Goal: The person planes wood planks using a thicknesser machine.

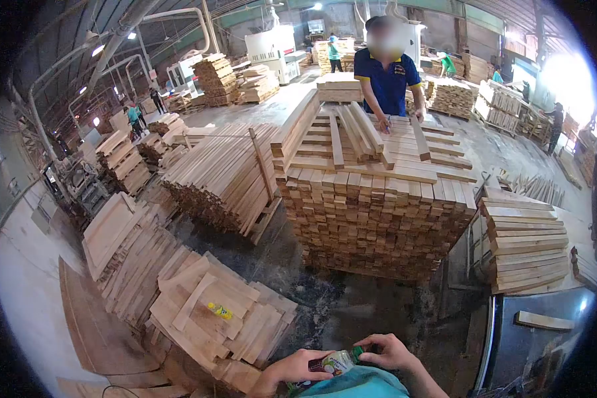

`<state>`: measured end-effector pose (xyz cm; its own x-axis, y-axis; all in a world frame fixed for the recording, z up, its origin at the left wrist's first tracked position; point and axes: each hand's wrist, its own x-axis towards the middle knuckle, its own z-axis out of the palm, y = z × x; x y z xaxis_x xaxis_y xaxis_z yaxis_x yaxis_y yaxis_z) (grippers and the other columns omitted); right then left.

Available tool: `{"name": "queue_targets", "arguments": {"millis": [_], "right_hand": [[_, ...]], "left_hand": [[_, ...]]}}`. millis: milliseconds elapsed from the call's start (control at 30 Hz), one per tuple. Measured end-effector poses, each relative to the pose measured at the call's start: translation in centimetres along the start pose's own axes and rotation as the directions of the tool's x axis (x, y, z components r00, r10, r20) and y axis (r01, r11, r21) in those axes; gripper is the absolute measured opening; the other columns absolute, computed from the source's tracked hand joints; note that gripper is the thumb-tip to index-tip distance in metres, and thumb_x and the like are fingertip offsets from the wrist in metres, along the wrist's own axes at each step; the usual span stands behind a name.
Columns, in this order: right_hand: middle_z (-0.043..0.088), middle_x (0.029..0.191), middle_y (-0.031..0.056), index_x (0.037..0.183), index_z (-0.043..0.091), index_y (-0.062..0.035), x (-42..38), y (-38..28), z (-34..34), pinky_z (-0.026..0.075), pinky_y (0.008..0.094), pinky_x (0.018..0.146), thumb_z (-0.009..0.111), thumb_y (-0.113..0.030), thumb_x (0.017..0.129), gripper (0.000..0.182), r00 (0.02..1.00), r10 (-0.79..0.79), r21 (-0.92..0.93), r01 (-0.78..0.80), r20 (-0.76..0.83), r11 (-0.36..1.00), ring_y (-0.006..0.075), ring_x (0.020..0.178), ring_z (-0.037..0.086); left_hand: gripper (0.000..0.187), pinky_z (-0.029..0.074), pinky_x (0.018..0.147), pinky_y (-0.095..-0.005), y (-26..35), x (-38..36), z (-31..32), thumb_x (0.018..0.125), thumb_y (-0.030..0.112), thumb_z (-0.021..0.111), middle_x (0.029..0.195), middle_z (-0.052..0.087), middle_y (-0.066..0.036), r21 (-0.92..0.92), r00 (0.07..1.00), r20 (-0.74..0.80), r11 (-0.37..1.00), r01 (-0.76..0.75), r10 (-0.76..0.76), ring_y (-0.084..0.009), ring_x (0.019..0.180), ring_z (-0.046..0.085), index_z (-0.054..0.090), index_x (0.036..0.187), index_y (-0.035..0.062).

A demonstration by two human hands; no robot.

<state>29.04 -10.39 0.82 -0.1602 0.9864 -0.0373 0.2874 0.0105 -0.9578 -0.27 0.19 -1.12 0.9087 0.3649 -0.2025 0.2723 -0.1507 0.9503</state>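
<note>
Close to my body at the bottom of the head view is a plastic drink bottle [338, 362] with a dark and white printed label, lying tilted toward the right. My left hand [294, 366] wraps round its body, fingers closed. At the bottle's neck, the fingers of my right hand [386, 350] are closed on its green cap [357, 352]. The teal cloth of my clothing [361, 383] shows just beneath the bottle.
Ahead stands a tall stack of wooden strips [378, 219]; behind it a person in a dark blue shirt [390, 83] handles pieces on top. Boards at lower left [212, 312] carry a yellow bottle [219, 310]. At right, a dark-topped table [537, 331] holds a wooden piece [544, 321].
</note>
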Motion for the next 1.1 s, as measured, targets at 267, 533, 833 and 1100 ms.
{"name": "queue_targets", "arguments": {"millis": [267,533,833,1100], "right_hand": [[0.078,0.1,0.0097,0.121,0.076,-0.0077,0.1,-0.4,0.0,0.058,0.0322,0.071,0.08,-0.034,0.092,0.04,0.988,0.153,-0.026,-0.152,0.026,0.988,0.0179,0.085,0.074],[0.078,0.1,0.0112,0.121,0.075,-0.0073,0.2,-0.1,0.3,0.058,0.0338,0.074,0.081,-0.033,0.091,0.041,0.997,0.077,0.001,-0.077,-0.023,0.997,0.019,0.083,0.073],[0.076,0.105,0.0113,0.13,0.071,-0.0073,0.6,-0.5,-0.3,0.059,0.0369,0.079,0.082,-0.025,0.089,0.046,0.999,-0.001,-0.013,0.001,0.036,1.0,0.0188,0.088,0.072],[0.074,0.124,0.0138,0.135,0.067,-0.0057,1.2,-1.7,-1.5,0.054,0.0361,0.096,0.078,-0.012,0.092,0.045,0.975,0.171,0.032,-0.177,0.141,0.984,0.0208,0.11,0.07]], "left_hand": [[0.074,0.052,0.099,-0.0341,-0.1,0.1,0.1,0.088,0.036,0.084,0.123,0.072,-0.02,0.079,0.999,-0.035,0.997,0.005,-0.003,-0.0198,0.108,0.069,0.055,0.147,0.0024],[0.074,0.052,0.099,-0.0342,-0.1,0.3,-0.2,0.087,0.038,0.084,0.123,0.071,-0.02,0.109,0.998,-0.047,0.994,-0.028,0.033,-0.024,0.108,0.071,0.056,0.147,0.0041],[0.073,0.051,0.103,-0.0361,0.6,0.5,-0.8,0.089,0.035,0.083,0.13,0.071,-0.018,0.075,0.998,-0.008,0.996,0.057,-0.056,-0.019,0.115,0.068,0.054,0.149,0.0039],[0.073,0.052,0.102,-0.0376,2.3,1.0,-1.4,0.09,0.035,0.081,0.127,0.072,-0.018,-0.029,0.999,0.018,0.999,0.036,-0.035,-0.023,0.111,0.07,0.053,0.151,0.0076]]}}
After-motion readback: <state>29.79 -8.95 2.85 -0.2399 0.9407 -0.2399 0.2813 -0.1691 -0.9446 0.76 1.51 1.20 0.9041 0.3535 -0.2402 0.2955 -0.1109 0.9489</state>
